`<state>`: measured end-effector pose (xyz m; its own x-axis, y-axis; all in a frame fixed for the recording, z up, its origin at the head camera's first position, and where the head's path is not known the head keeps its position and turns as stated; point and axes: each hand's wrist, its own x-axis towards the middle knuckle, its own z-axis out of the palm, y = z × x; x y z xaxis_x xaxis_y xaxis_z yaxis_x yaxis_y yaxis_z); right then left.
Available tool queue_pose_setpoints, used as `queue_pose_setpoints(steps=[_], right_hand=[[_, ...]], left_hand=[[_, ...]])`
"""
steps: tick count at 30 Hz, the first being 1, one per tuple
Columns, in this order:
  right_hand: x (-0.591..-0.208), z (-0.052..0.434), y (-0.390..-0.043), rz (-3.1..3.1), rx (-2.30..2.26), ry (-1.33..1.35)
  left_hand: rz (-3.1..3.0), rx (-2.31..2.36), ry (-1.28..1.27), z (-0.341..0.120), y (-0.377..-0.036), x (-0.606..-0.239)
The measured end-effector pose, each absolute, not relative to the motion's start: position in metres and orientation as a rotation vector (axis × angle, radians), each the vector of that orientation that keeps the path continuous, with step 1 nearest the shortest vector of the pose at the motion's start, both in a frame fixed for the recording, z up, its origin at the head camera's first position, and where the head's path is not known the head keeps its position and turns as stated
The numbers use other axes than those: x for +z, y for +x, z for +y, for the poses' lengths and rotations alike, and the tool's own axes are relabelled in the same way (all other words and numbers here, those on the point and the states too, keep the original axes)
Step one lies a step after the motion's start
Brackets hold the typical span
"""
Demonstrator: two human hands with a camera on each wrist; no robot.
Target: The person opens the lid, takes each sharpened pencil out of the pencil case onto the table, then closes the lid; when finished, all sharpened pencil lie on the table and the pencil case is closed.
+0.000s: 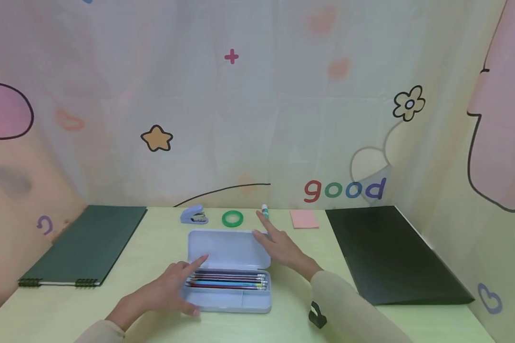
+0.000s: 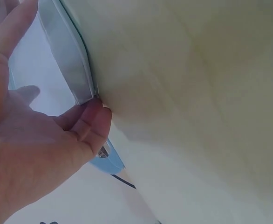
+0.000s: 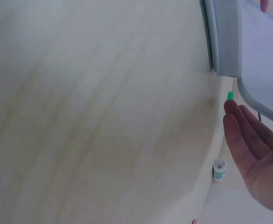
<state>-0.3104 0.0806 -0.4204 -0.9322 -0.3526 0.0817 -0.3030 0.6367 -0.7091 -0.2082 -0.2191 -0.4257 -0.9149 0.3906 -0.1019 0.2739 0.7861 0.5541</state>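
A pale blue pencil case [image 1: 256, 301] lies on the table with its lid [image 1: 229, 247] raised at the back. Several pencils [image 1: 227, 281] lie side by side in its rear compartment. At the left side, my left hand [image 1: 167, 286] holds the case between the thumb at the front corner and curled fingers near the hinge; its index finger points over the lid. My right hand [image 1: 285, 247] is at the lid's right edge, fingers extended. The right wrist view shows those fingers straight beside the lid [image 3: 262, 56]; whether they touch it is unclear.
Behind the case stand a light blue stapler [image 1: 194, 215], a green tape roll [image 1: 232, 219], a small white-and-green tube [image 1: 264, 210] and pink sticky notes [image 1: 304, 219]. A dark green spiral notebook [image 1: 90, 243] lies left, a black folder [image 1: 395, 257] right. A patterned curtain hangs behind.
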Motion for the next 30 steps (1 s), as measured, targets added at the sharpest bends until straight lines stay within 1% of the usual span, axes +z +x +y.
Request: queue_pose_setpoints(steps=[13, 20, 26, 30], right_hand=[[-0.416, 0.084, -0.308, 2.738, -1.151, -0.601], [-0.409, 0.085, -0.307, 2.755, -1.110, -0.681], [-0.400, 0.083, -0.304, 2.957, -1.105, -0.853], [-0.395, 0.074, -0.298, 3.124, -1.107, -1.092]], left_hand=[[2.734, 0.790, 0.455, -0.219, -0.214, -0.427], [2.708, 0.785, 0.429, -0.220, -0.216, -0.425], [2.696, 0.801, 0.446, -0.219, -0.217, -0.425], [2.697, 0.802, 0.440, -0.219, -0.217, -0.426]])
